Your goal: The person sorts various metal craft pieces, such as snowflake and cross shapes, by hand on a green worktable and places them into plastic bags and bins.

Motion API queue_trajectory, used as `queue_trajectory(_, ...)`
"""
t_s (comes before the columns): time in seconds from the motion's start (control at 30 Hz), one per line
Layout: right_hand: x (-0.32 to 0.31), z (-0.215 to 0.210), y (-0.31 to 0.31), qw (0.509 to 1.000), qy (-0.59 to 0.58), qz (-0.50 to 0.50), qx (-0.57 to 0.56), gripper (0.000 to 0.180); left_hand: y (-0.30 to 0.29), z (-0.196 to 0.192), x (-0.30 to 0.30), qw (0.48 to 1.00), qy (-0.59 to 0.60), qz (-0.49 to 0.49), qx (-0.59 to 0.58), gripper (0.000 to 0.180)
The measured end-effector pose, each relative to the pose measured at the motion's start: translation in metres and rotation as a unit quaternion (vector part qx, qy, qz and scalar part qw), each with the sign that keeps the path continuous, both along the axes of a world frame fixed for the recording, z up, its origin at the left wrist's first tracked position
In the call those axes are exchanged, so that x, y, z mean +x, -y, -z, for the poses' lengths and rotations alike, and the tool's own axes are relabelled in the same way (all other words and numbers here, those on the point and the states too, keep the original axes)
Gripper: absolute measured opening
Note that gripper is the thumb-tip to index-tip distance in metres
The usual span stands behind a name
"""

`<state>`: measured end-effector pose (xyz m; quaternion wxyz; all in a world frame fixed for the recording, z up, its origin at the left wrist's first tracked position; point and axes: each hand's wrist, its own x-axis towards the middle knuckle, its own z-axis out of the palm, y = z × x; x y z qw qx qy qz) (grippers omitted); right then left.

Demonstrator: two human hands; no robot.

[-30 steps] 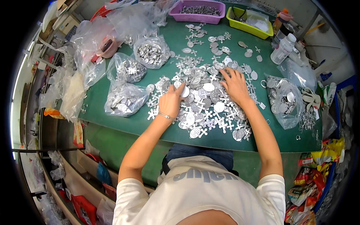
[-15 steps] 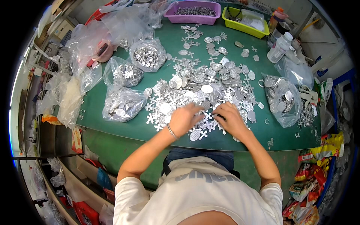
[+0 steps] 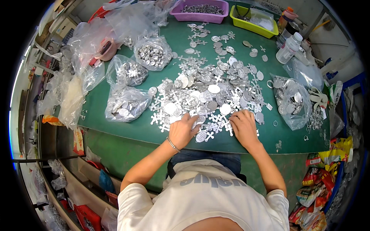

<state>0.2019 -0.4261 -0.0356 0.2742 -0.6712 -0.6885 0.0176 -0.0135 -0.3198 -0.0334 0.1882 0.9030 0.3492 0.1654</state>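
Your left hand (image 3: pixel 184 130) is lying palm down at the near edge of the heap of silver metal pieces (image 3: pixel 210 94), fingers loosely curled over a few crosses and oval medals; whether it is pinching any one of them you cannot tell. Your right hand (image 3: pixel 243 127) is resting just beside it on the same near edge, fingers spread flat across the pieces. That heap is sitting in the middle of the green table (image 3: pixel 127 131). Left of the heap, three clear bags of metal parts (image 3: pixel 125 102) are lying close together. Right of the heap, another clear bag (image 3: pixel 291 98) is sitting open. Beyond the heap, a purple tray (image 3: pixel 200 13) and a yellow-green tray (image 3: pixel 252 23) are standing at the far edge, with a white bottle (image 3: pixel 289 48) near them.
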Motion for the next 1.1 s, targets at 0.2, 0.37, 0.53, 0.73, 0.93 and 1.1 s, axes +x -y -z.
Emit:
queue_trajectory(0.2,0.017,-0.008,0.019,0.989,-0.031,0.143,0.033,0.038,0.001,0.005,0.004,1.0,0.021,-0.012,0.005,0.028)
queue_trajectory(0.37,0.028,-0.007,0.011,0.99,0.002,0.138,0.015,0.06,0.001,0.006,0.012,1.0,0.021,-0.011,0.008,0.028)
queue_trajectory(0.53,0.018,-0.012,-0.03,0.997,0.06,0.046,-0.018,0.064,0.002,-0.003,0.023,0.999,0.034,-0.003,0.006,0.03)
queue_trajectory(0.73,0.04,0.008,-0.049,0.988,0.116,0.1,-0.025,0.062,-0.021,-0.027,0.07,0.996,0.004,0.038,0.074,0.044)
queue_trajectory(0.93,0.053,0.003,-0.057,0.985,0.11,0.128,-0.037,0.057,-0.049,-0.018,0.092,0.991,-0.077,0.055,0.097,0.051)
queue_trajectory(1.1,0.095,0.024,-0.063,0.975,0.031,0.217,0.038,0.052,-0.05,-0.016,0.103,0.989,-0.079,0.056,0.109,0.049)
